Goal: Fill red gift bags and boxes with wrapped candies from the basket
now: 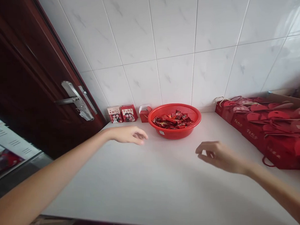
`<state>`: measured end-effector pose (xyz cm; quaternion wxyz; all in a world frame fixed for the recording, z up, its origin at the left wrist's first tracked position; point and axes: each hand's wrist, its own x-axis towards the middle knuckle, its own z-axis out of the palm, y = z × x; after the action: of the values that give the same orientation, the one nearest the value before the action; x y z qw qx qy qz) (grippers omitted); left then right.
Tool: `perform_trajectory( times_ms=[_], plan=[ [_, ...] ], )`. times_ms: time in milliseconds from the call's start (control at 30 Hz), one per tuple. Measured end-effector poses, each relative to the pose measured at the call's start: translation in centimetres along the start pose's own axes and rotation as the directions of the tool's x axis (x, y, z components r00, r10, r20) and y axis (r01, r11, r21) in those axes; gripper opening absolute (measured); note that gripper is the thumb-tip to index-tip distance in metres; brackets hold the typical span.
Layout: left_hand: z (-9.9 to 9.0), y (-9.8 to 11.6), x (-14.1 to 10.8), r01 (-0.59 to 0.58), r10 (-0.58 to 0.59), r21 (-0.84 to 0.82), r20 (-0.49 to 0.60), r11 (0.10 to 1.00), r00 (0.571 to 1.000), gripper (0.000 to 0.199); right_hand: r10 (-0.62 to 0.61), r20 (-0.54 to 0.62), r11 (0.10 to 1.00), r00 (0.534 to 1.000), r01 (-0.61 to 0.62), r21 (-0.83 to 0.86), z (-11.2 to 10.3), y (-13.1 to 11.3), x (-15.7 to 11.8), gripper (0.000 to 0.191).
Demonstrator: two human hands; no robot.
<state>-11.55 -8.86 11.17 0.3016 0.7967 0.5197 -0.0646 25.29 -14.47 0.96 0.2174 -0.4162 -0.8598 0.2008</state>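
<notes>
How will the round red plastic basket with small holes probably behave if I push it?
The basket looks stiff, since its rim stands round and even. It narrows toward the bottom, so a high push might tip it. The small shiny red packets inside lie loose and could slide.

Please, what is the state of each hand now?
Left hand: loosely open, fingers curled, nothing visible held.
Right hand: loosely open, fingers bent, nothing visible held.
</notes>
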Motion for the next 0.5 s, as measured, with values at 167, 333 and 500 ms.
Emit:
perform_trajectory(
  times_ms=[167,333,500],
  plan=[
    [-4.3,-9.0,0.9,0.417,-0.327,0.118,-0.444,0.901,0.834,0.039,-0.035,0.172,0.991,0.984,0.011,0.137,4.0,0.1,1.8,0.024],
    [-6.9,-15.0,4.6,0.556,-0.383,0.137,-0.59,0.82,0.71,0.036,0.054,0.288,0.956,0.956,-0.132,0.262,6.4,1.4,2.3,0.019],
    [-9.3,-19.4,8.5,0.667,-0.417,0.095,-0.713,0.739,0.564,0.051,0.204,0.346,0.864,0.916,-0.334,0.377,8.4,3.6,2.2,0.017]
  ],
)
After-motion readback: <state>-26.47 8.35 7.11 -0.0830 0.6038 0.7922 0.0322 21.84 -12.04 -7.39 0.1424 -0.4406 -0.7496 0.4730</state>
